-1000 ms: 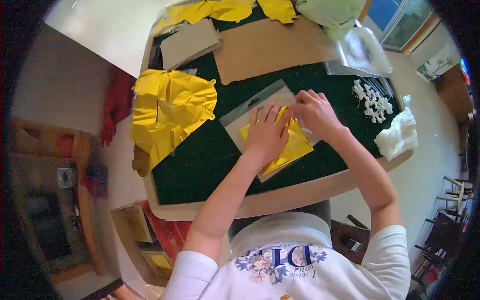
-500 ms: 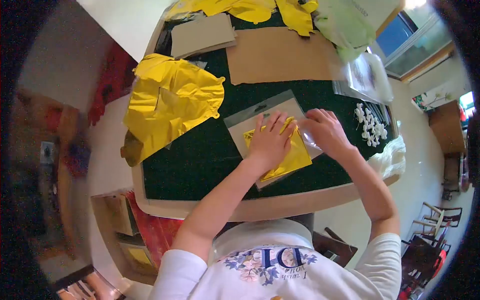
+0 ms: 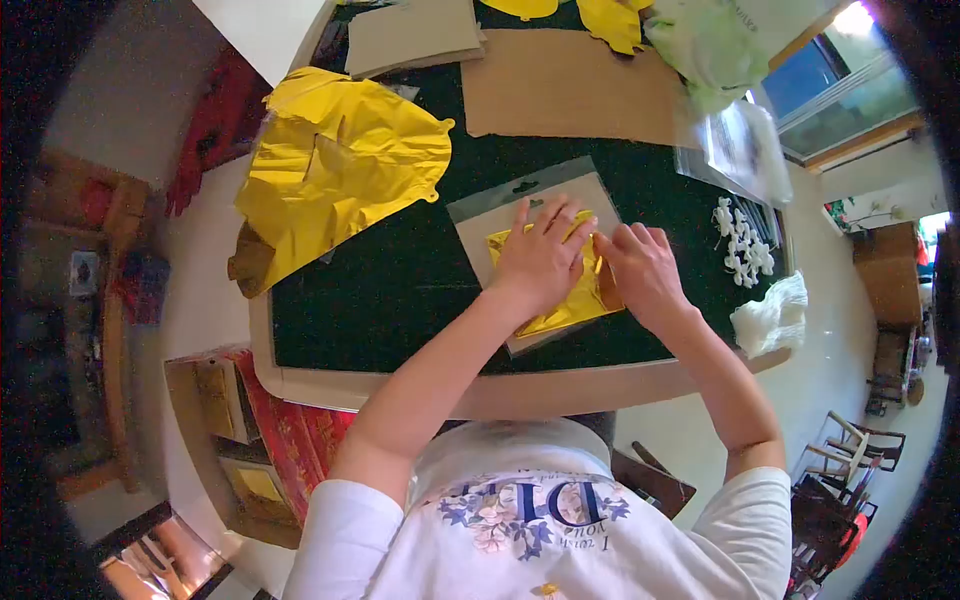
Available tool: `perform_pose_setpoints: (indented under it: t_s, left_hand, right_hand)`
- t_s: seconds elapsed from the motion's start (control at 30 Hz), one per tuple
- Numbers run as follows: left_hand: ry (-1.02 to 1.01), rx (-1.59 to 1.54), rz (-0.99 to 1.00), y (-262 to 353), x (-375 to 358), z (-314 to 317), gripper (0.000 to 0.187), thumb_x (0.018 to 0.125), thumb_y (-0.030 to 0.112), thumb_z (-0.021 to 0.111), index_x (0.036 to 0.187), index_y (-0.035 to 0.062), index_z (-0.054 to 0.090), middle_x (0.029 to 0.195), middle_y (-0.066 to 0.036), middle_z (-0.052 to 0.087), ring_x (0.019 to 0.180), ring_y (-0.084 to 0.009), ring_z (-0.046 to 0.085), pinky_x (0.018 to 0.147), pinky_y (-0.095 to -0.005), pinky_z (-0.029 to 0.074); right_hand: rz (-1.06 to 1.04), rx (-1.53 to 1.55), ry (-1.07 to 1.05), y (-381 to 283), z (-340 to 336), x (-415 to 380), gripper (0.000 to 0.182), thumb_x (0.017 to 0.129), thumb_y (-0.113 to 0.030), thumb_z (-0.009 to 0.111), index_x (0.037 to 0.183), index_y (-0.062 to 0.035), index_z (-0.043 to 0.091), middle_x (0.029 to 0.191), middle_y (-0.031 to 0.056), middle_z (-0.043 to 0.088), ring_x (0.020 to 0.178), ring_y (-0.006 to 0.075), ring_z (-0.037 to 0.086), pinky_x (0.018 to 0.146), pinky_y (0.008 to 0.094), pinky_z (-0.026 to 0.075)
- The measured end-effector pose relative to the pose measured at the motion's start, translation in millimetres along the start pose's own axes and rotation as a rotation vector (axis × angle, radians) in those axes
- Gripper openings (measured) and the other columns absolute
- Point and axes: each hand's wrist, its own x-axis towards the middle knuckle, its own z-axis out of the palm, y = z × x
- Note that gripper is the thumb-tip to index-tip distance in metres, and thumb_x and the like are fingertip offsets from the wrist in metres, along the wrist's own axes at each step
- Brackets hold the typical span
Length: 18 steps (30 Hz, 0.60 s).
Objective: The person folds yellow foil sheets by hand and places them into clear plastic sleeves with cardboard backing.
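Observation:
My left hand (image 3: 538, 258) lies flat with spread fingers on a folded gold foil balloon (image 3: 572, 305). Beneath the foil is a beige card (image 3: 480, 228) in a clear plastic bag (image 3: 577, 172) with a hang hole at its top. At the foil's right edge is my right hand (image 3: 645, 275), its fingers curled and pressed together. Its fingertips touch the border of foil and bag; which layer they pinch is hidden. A larger flat gold foil balloon (image 3: 350, 170) lies spread out to the left, partly over the table's edge.
A brown cardboard sheet (image 3: 570, 85) and a stack of grey cards (image 3: 412, 38) lie at the back of the dark green tabletop (image 3: 380, 320). On the right are clear plastic bags (image 3: 740, 150), several small white pieces (image 3: 740, 240) and a white mesh bundle (image 3: 770, 315).
My right hand has shifted slightly left, closer to the foil and my left hand, with its fingers more bunched. My left hand stays on the foil. The camera view has tilted slightly.

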Motion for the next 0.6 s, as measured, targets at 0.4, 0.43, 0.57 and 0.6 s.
perform_pose_setpoints:
  t_s: [0.4,0.43,0.57,0.6]
  left_hand:
    - [-0.046,0.012,-0.026,2.1,2.3,-2.8,0.050,0.091,0.025,0.049,0.139,0.0162,0.042,0.144,-0.011,0.038,0.138,-0.0284,0.031,0.114,-0.0561,0.017]
    - [-0.052,0.024,-0.030,3.2,2.9,-4.1,0.051,0.090,0.025,0.050,0.140,0.0159,0.041,0.144,-0.012,0.038,0.138,-0.0286,0.031,0.114,-0.0562,0.017]
    - [-0.071,0.047,-0.035,4.3,5.9,-6.8,0.052,0.089,0.024,0.051,0.138,0.0135,0.042,0.142,-0.013,0.040,0.136,-0.0291,0.035,0.113,-0.0567,0.019]
    - [-0.070,0.046,-0.032,4.6,6.3,-7.8,0.052,0.088,0.025,0.052,0.138,0.0130,0.042,0.142,-0.013,0.041,0.135,-0.0292,0.036,0.113,-0.0568,0.019]
  right_hand:
    - [-0.031,-0.082,0.015,-4.4,4.7,-1.1,0.035,0.072,-0.021,0.064,0.104,-0.0084,0.059,0.095,0.0046,0.056,0.095,0.0216,0.055,0.083,0.0372,0.042]
    - [-0.034,-0.092,0.014,-4.4,4.3,-0.4,0.035,0.071,-0.022,0.065,0.103,-0.0081,0.060,0.095,0.0048,0.056,0.095,0.0216,0.055,0.083,0.0373,0.042]
    - [-0.038,-0.096,-0.015,-4.1,4.3,2.2,0.035,0.068,-0.022,0.066,0.100,-0.0070,0.060,0.096,0.0056,0.057,0.095,0.0221,0.054,0.083,0.0374,0.042]
    - [-0.036,-0.093,-0.028,-6.1,0.3,2.1,0.035,0.068,-0.022,0.066,0.099,-0.0071,0.061,0.096,0.0058,0.057,0.095,0.0222,0.054,0.083,0.0374,0.042]
